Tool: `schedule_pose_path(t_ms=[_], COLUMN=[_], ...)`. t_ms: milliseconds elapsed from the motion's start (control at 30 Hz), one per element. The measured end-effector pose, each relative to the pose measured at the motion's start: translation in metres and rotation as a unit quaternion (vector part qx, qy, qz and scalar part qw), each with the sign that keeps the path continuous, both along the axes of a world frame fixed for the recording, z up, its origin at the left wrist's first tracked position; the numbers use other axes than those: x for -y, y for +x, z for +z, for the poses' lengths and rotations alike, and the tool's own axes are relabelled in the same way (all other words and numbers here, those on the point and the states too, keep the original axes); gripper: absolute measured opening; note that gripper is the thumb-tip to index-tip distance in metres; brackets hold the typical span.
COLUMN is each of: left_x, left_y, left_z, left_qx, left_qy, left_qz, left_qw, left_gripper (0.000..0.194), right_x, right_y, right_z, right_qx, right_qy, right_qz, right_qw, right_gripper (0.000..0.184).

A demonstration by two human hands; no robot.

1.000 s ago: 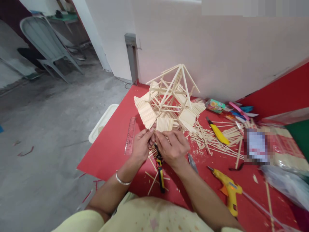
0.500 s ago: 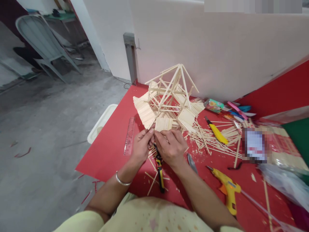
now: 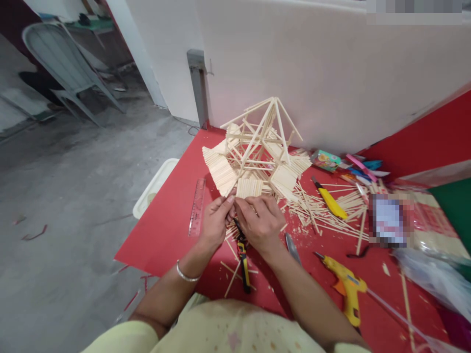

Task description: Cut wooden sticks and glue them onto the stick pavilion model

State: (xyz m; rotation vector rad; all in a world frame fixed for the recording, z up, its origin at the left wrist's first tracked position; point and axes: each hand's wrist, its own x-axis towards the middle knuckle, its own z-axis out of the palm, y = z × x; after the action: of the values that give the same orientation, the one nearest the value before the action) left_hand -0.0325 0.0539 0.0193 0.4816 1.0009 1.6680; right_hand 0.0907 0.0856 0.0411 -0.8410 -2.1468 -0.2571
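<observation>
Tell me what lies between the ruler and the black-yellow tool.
In the head view, the left hand is between the ruler and the black-yellow tool, with a few loose sticks on the red table beside the tool.

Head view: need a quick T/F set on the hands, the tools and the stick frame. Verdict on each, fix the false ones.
1. The left hand and right hand are close together at the near side of the stick frame. True.
2. The clear ruler lies on the floor. False: it lies on the red table, left of the left hand.
3. The yellow glue gun lies to the right of the right hand. True.
4. The bracelet is on the right wrist. False: it is on the left wrist.
5. The right hand grips the yellow cutter. False: the cutter lies on the table, apart from both hands.
</observation>
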Motion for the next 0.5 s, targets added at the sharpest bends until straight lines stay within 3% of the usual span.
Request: schedule_pose_path(t_ms=[500], left_x=[0.001], left_y=[-0.0006], left_z=[-0.0021], left_qx=[-0.015], left_qy=[-0.009], left_qz=[0.001], left_qw=[1.0], left_gripper=[0.027], right_x=[-0.0011], right_y=[0.0008], right_z=[0.0022], right_qx=[-0.007], right_qy=[-0.02], right_qz=[-0.01], right_qw=[1.0], right_gripper=[0.033])
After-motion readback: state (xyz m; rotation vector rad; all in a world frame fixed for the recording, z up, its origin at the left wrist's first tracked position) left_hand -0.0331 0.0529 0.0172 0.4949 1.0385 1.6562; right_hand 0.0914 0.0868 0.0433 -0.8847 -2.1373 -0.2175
